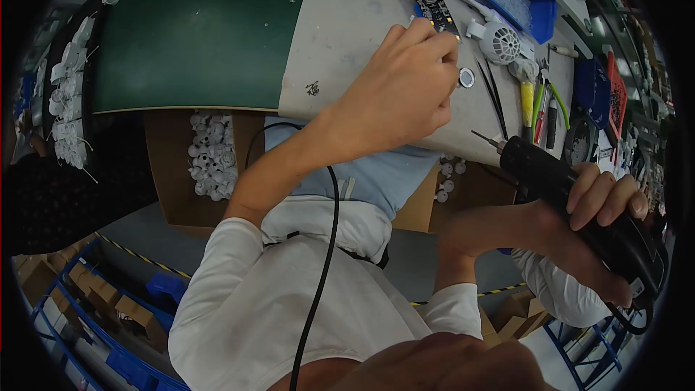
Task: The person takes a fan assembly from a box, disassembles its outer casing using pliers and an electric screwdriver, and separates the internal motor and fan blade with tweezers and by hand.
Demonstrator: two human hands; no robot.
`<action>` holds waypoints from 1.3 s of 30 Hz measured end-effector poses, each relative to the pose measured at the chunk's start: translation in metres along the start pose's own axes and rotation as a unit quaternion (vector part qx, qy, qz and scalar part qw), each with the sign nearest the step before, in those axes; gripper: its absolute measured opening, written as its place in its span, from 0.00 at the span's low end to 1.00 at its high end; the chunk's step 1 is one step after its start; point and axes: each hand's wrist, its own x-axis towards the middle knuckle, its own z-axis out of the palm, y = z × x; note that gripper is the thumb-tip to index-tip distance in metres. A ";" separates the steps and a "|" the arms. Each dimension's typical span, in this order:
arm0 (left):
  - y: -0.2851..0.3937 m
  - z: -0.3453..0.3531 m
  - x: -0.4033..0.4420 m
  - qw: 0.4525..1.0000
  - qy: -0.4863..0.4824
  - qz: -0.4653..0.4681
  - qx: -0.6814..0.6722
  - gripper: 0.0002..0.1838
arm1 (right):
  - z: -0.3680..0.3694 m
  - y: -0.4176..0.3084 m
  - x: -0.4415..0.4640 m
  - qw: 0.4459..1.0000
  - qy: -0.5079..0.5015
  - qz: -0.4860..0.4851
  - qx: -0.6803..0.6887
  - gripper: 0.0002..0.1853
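The fingers of the left hand (405, 83) were bent and grasping the near end of a black circuit board (439, 9), on which a small white light was shining. This board was over the pale part of the desk (340, 43), to the left of a white fan part (501, 43); I cannot tell if it was lifted or rested. The right hand (568, 246) was wrapped around a black electric screwdriver (543, 171), its bit pointing to the left, apart from the board. Near the left hand lay a round silver piece (466, 77).
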 end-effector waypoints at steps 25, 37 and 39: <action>-0.057 -0.033 -0.041 0.907 0.015 -0.250 -0.338 0.12 | 0.002 0.016 -0.008 0.999 -0.001 0.025 0.036 0.53; -0.026 0.008 -0.052 0.990 0.031 -0.094 -0.099 0.33 | 0.024 0.045 0.015 0.995 -0.039 0.089 0.032 0.56; -0.027 0.010 -0.053 0.990 0.041 -0.093 -0.102 0.33 | 0.028 0.049 0.017 0.994 -0.046 0.097 0.023 0.56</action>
